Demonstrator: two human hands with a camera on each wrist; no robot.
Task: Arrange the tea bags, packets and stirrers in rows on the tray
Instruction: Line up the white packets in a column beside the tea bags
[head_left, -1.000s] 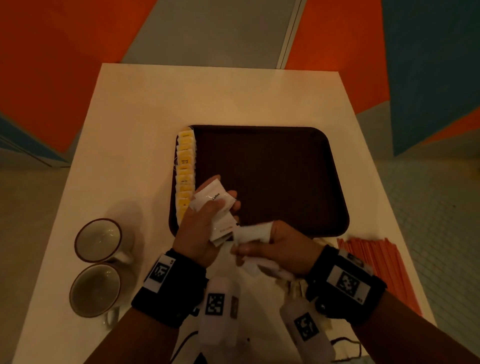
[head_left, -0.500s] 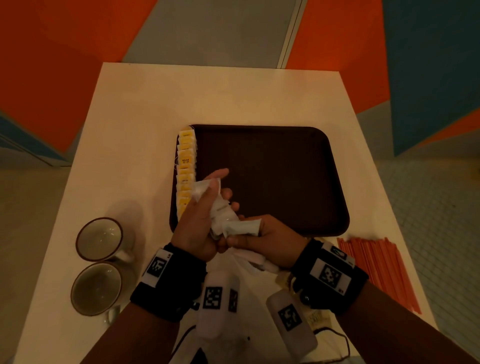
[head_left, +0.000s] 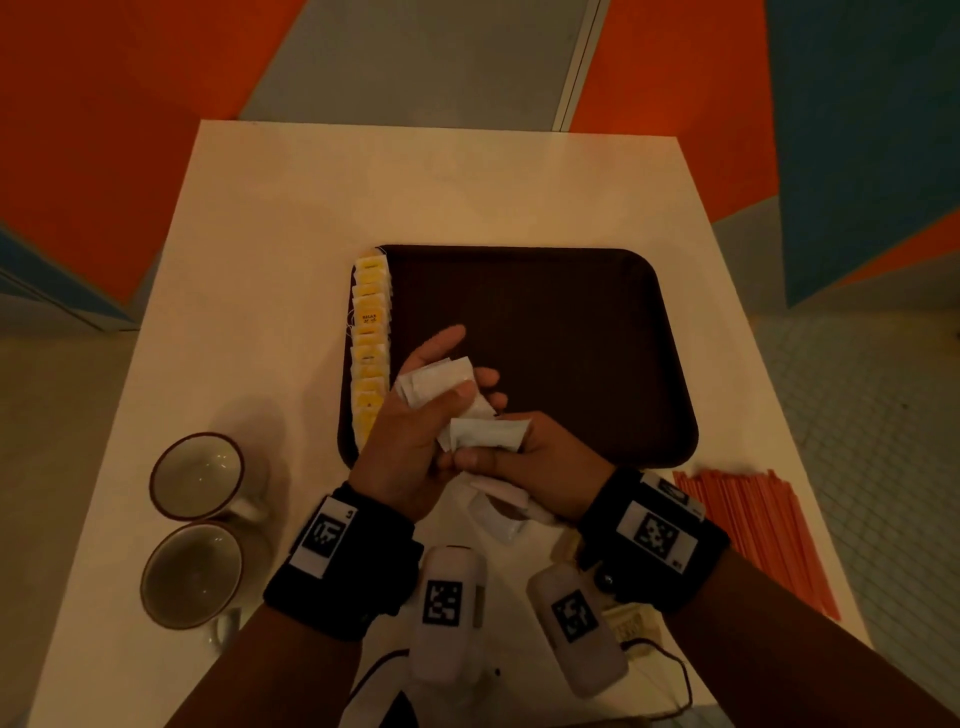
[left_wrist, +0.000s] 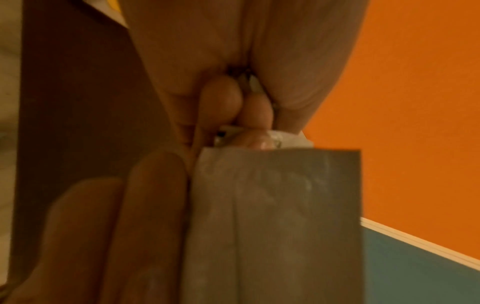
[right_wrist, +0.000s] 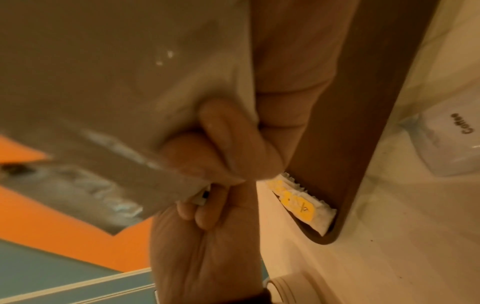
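A dark brown tray (head_left: 571, 322) lies mid-table, with a row of yellow tea bags (head_left: 370, 343) along its left edge. Over the tray's near left corner my left hand (head_left: 415, 415) grips a stack of white packets (head_left: 439, 382), thumb pressed on top. My right hand (head_left: 524, 457) pinches another white packet (head_left: 488, 434) and holds it against the stack. In the left wrist view that packet (left_wrist: 272, 216) fills the foreground. The right wrist view shows the packet (right_wrist: 116, 82) and a tea bag (right_wrist: 301, 203) in the tray corner (right_wrist: 322, 240).
Orange stirrers (head_left: 753, 525) lie in a bundle on the table at the right. Two cups (head_left: 197, 525) stand at the near left. More white packets (head_left: 498, 499) and a clear bag (right_wrist: 446, 144) lie on the table below my hands.
My right hand has brought its packet up and left against the stack in my left hand. Both hands have drifted slightly toward the tray.
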